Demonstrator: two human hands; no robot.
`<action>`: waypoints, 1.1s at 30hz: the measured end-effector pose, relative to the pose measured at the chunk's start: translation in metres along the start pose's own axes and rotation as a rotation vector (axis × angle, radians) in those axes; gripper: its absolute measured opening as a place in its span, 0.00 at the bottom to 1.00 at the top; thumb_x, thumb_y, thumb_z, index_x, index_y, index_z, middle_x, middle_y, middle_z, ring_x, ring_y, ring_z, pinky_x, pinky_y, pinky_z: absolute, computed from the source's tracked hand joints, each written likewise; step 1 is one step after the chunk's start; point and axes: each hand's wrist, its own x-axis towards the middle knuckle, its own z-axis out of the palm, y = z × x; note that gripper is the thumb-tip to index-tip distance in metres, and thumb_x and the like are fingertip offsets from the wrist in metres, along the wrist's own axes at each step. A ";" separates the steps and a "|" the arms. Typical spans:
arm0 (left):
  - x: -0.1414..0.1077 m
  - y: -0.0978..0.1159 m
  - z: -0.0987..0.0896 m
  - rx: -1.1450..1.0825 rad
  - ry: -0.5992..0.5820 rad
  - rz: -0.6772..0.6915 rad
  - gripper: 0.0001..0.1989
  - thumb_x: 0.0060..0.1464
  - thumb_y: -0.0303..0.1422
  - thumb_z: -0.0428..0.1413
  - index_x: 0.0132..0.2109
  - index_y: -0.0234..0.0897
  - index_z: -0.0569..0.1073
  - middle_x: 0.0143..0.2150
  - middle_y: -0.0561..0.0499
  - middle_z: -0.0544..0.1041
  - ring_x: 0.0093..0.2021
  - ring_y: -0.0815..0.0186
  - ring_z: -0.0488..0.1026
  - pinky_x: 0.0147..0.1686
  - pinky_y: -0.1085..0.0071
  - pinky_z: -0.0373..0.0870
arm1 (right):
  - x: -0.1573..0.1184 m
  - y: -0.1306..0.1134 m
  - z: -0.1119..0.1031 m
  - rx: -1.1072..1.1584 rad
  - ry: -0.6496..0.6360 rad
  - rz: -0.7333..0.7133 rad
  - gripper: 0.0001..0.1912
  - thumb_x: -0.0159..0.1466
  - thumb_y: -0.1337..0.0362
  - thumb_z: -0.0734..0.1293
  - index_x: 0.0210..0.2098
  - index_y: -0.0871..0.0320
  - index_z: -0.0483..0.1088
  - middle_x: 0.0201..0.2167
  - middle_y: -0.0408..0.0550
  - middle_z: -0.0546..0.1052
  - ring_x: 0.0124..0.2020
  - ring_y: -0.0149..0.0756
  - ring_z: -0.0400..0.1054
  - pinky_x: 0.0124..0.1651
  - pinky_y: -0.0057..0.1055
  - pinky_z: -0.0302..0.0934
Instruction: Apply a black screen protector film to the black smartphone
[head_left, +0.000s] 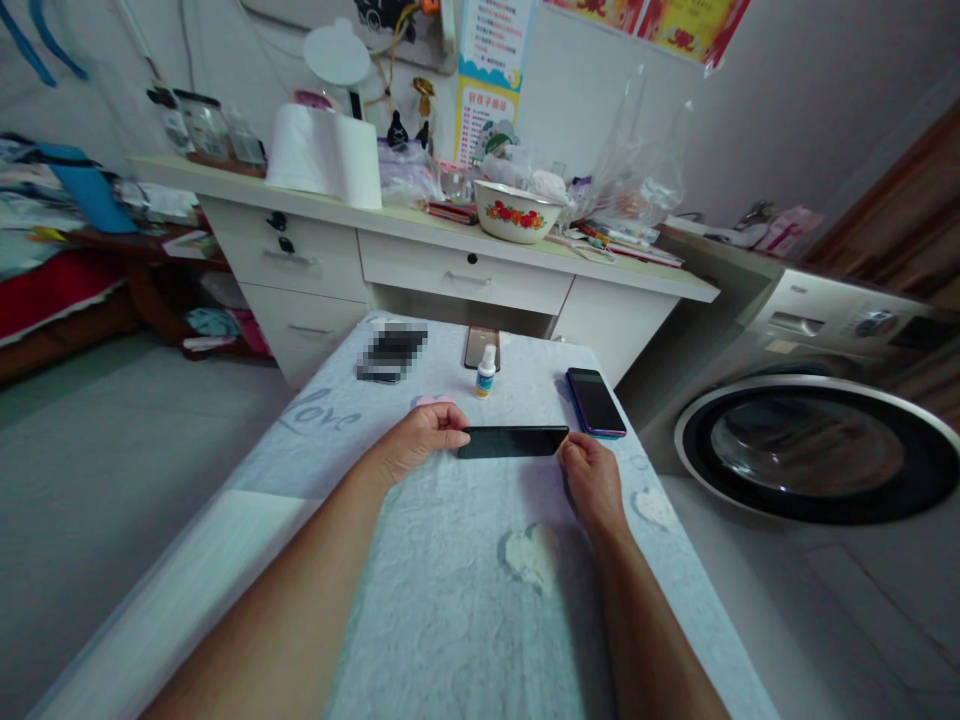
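Observation:
A dark phone-like slab [513, 442] is held level above the cloth-covered table [450, 600]. My left hand [427, 436] pinches its left end between thumb and fingers. At its right end my right hand [592, 474] is closed on the corner. Just behind the slab stands a small white spray bottle [485, 372] with a blue and orange label. A brown phone case or phone [481, 346] lies behind the bottle. To the right, a dark phone [596, 402] rests on the cloth, with a purple-blue edge below it.
A pixelated dark item [392, 352] lies at the table's back left. Beyond the table is a white desk [465, 270] bearing paper rolls [322, 155], a flowered bowl [516, 214] and plastic bags. A front-loading washing machine [817, 330] stands at the right.

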 end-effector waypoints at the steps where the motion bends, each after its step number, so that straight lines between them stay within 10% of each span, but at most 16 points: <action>1: 0.000 0.000 0.000 0.003 0.004 0.003 0.13 0.38 0.32 0.65 0.31 0.34 0.71 0.27 0.56 0.70 0.28 0.71 0.66 0.32 0.74 0.60 | 0.000 -0.001 0.000 0.009 -0.019 0.012 0.17 0.59 0.58 0.60 0.32 0.60 0.77 0.23 0.46 0.76 0.24 0.35 0.65 0.28 0.28 0.56; 18: 0.004 0.003 0.014 0.073 0.233 0.173 0.11 0.40 0.33 0.64 0.32 0.35 0.72 0.28 0.55 0.73 0.30 0.69 0.69 0.35 0.72 0.64 | 0.001 0.001 -0.001 0.178 0.060 0.016 0.21 0.62 0.52 0.62 0.42 0.62 0.74 0.34 0.53 0.79 0.36 0.42 0.71 0.40 0.34 0.62; 33: 0.010 -0.011 0.032 0.220 0.249 0.240 0.05 0.46 0.30 0.59 0.33 0.36 0.74 0.31 0.52 0.78 0.33 0.66 0.75 0.37 0.71 0.69 | -0.010 -0.039 -0.023 -0.102 0.380 -0.398 0.12 0.68 0.63 0.59 0.43 0.57 0.73 0.34 0.47 0.70 0.36 0.34 0.67 0.41 0.31 0.61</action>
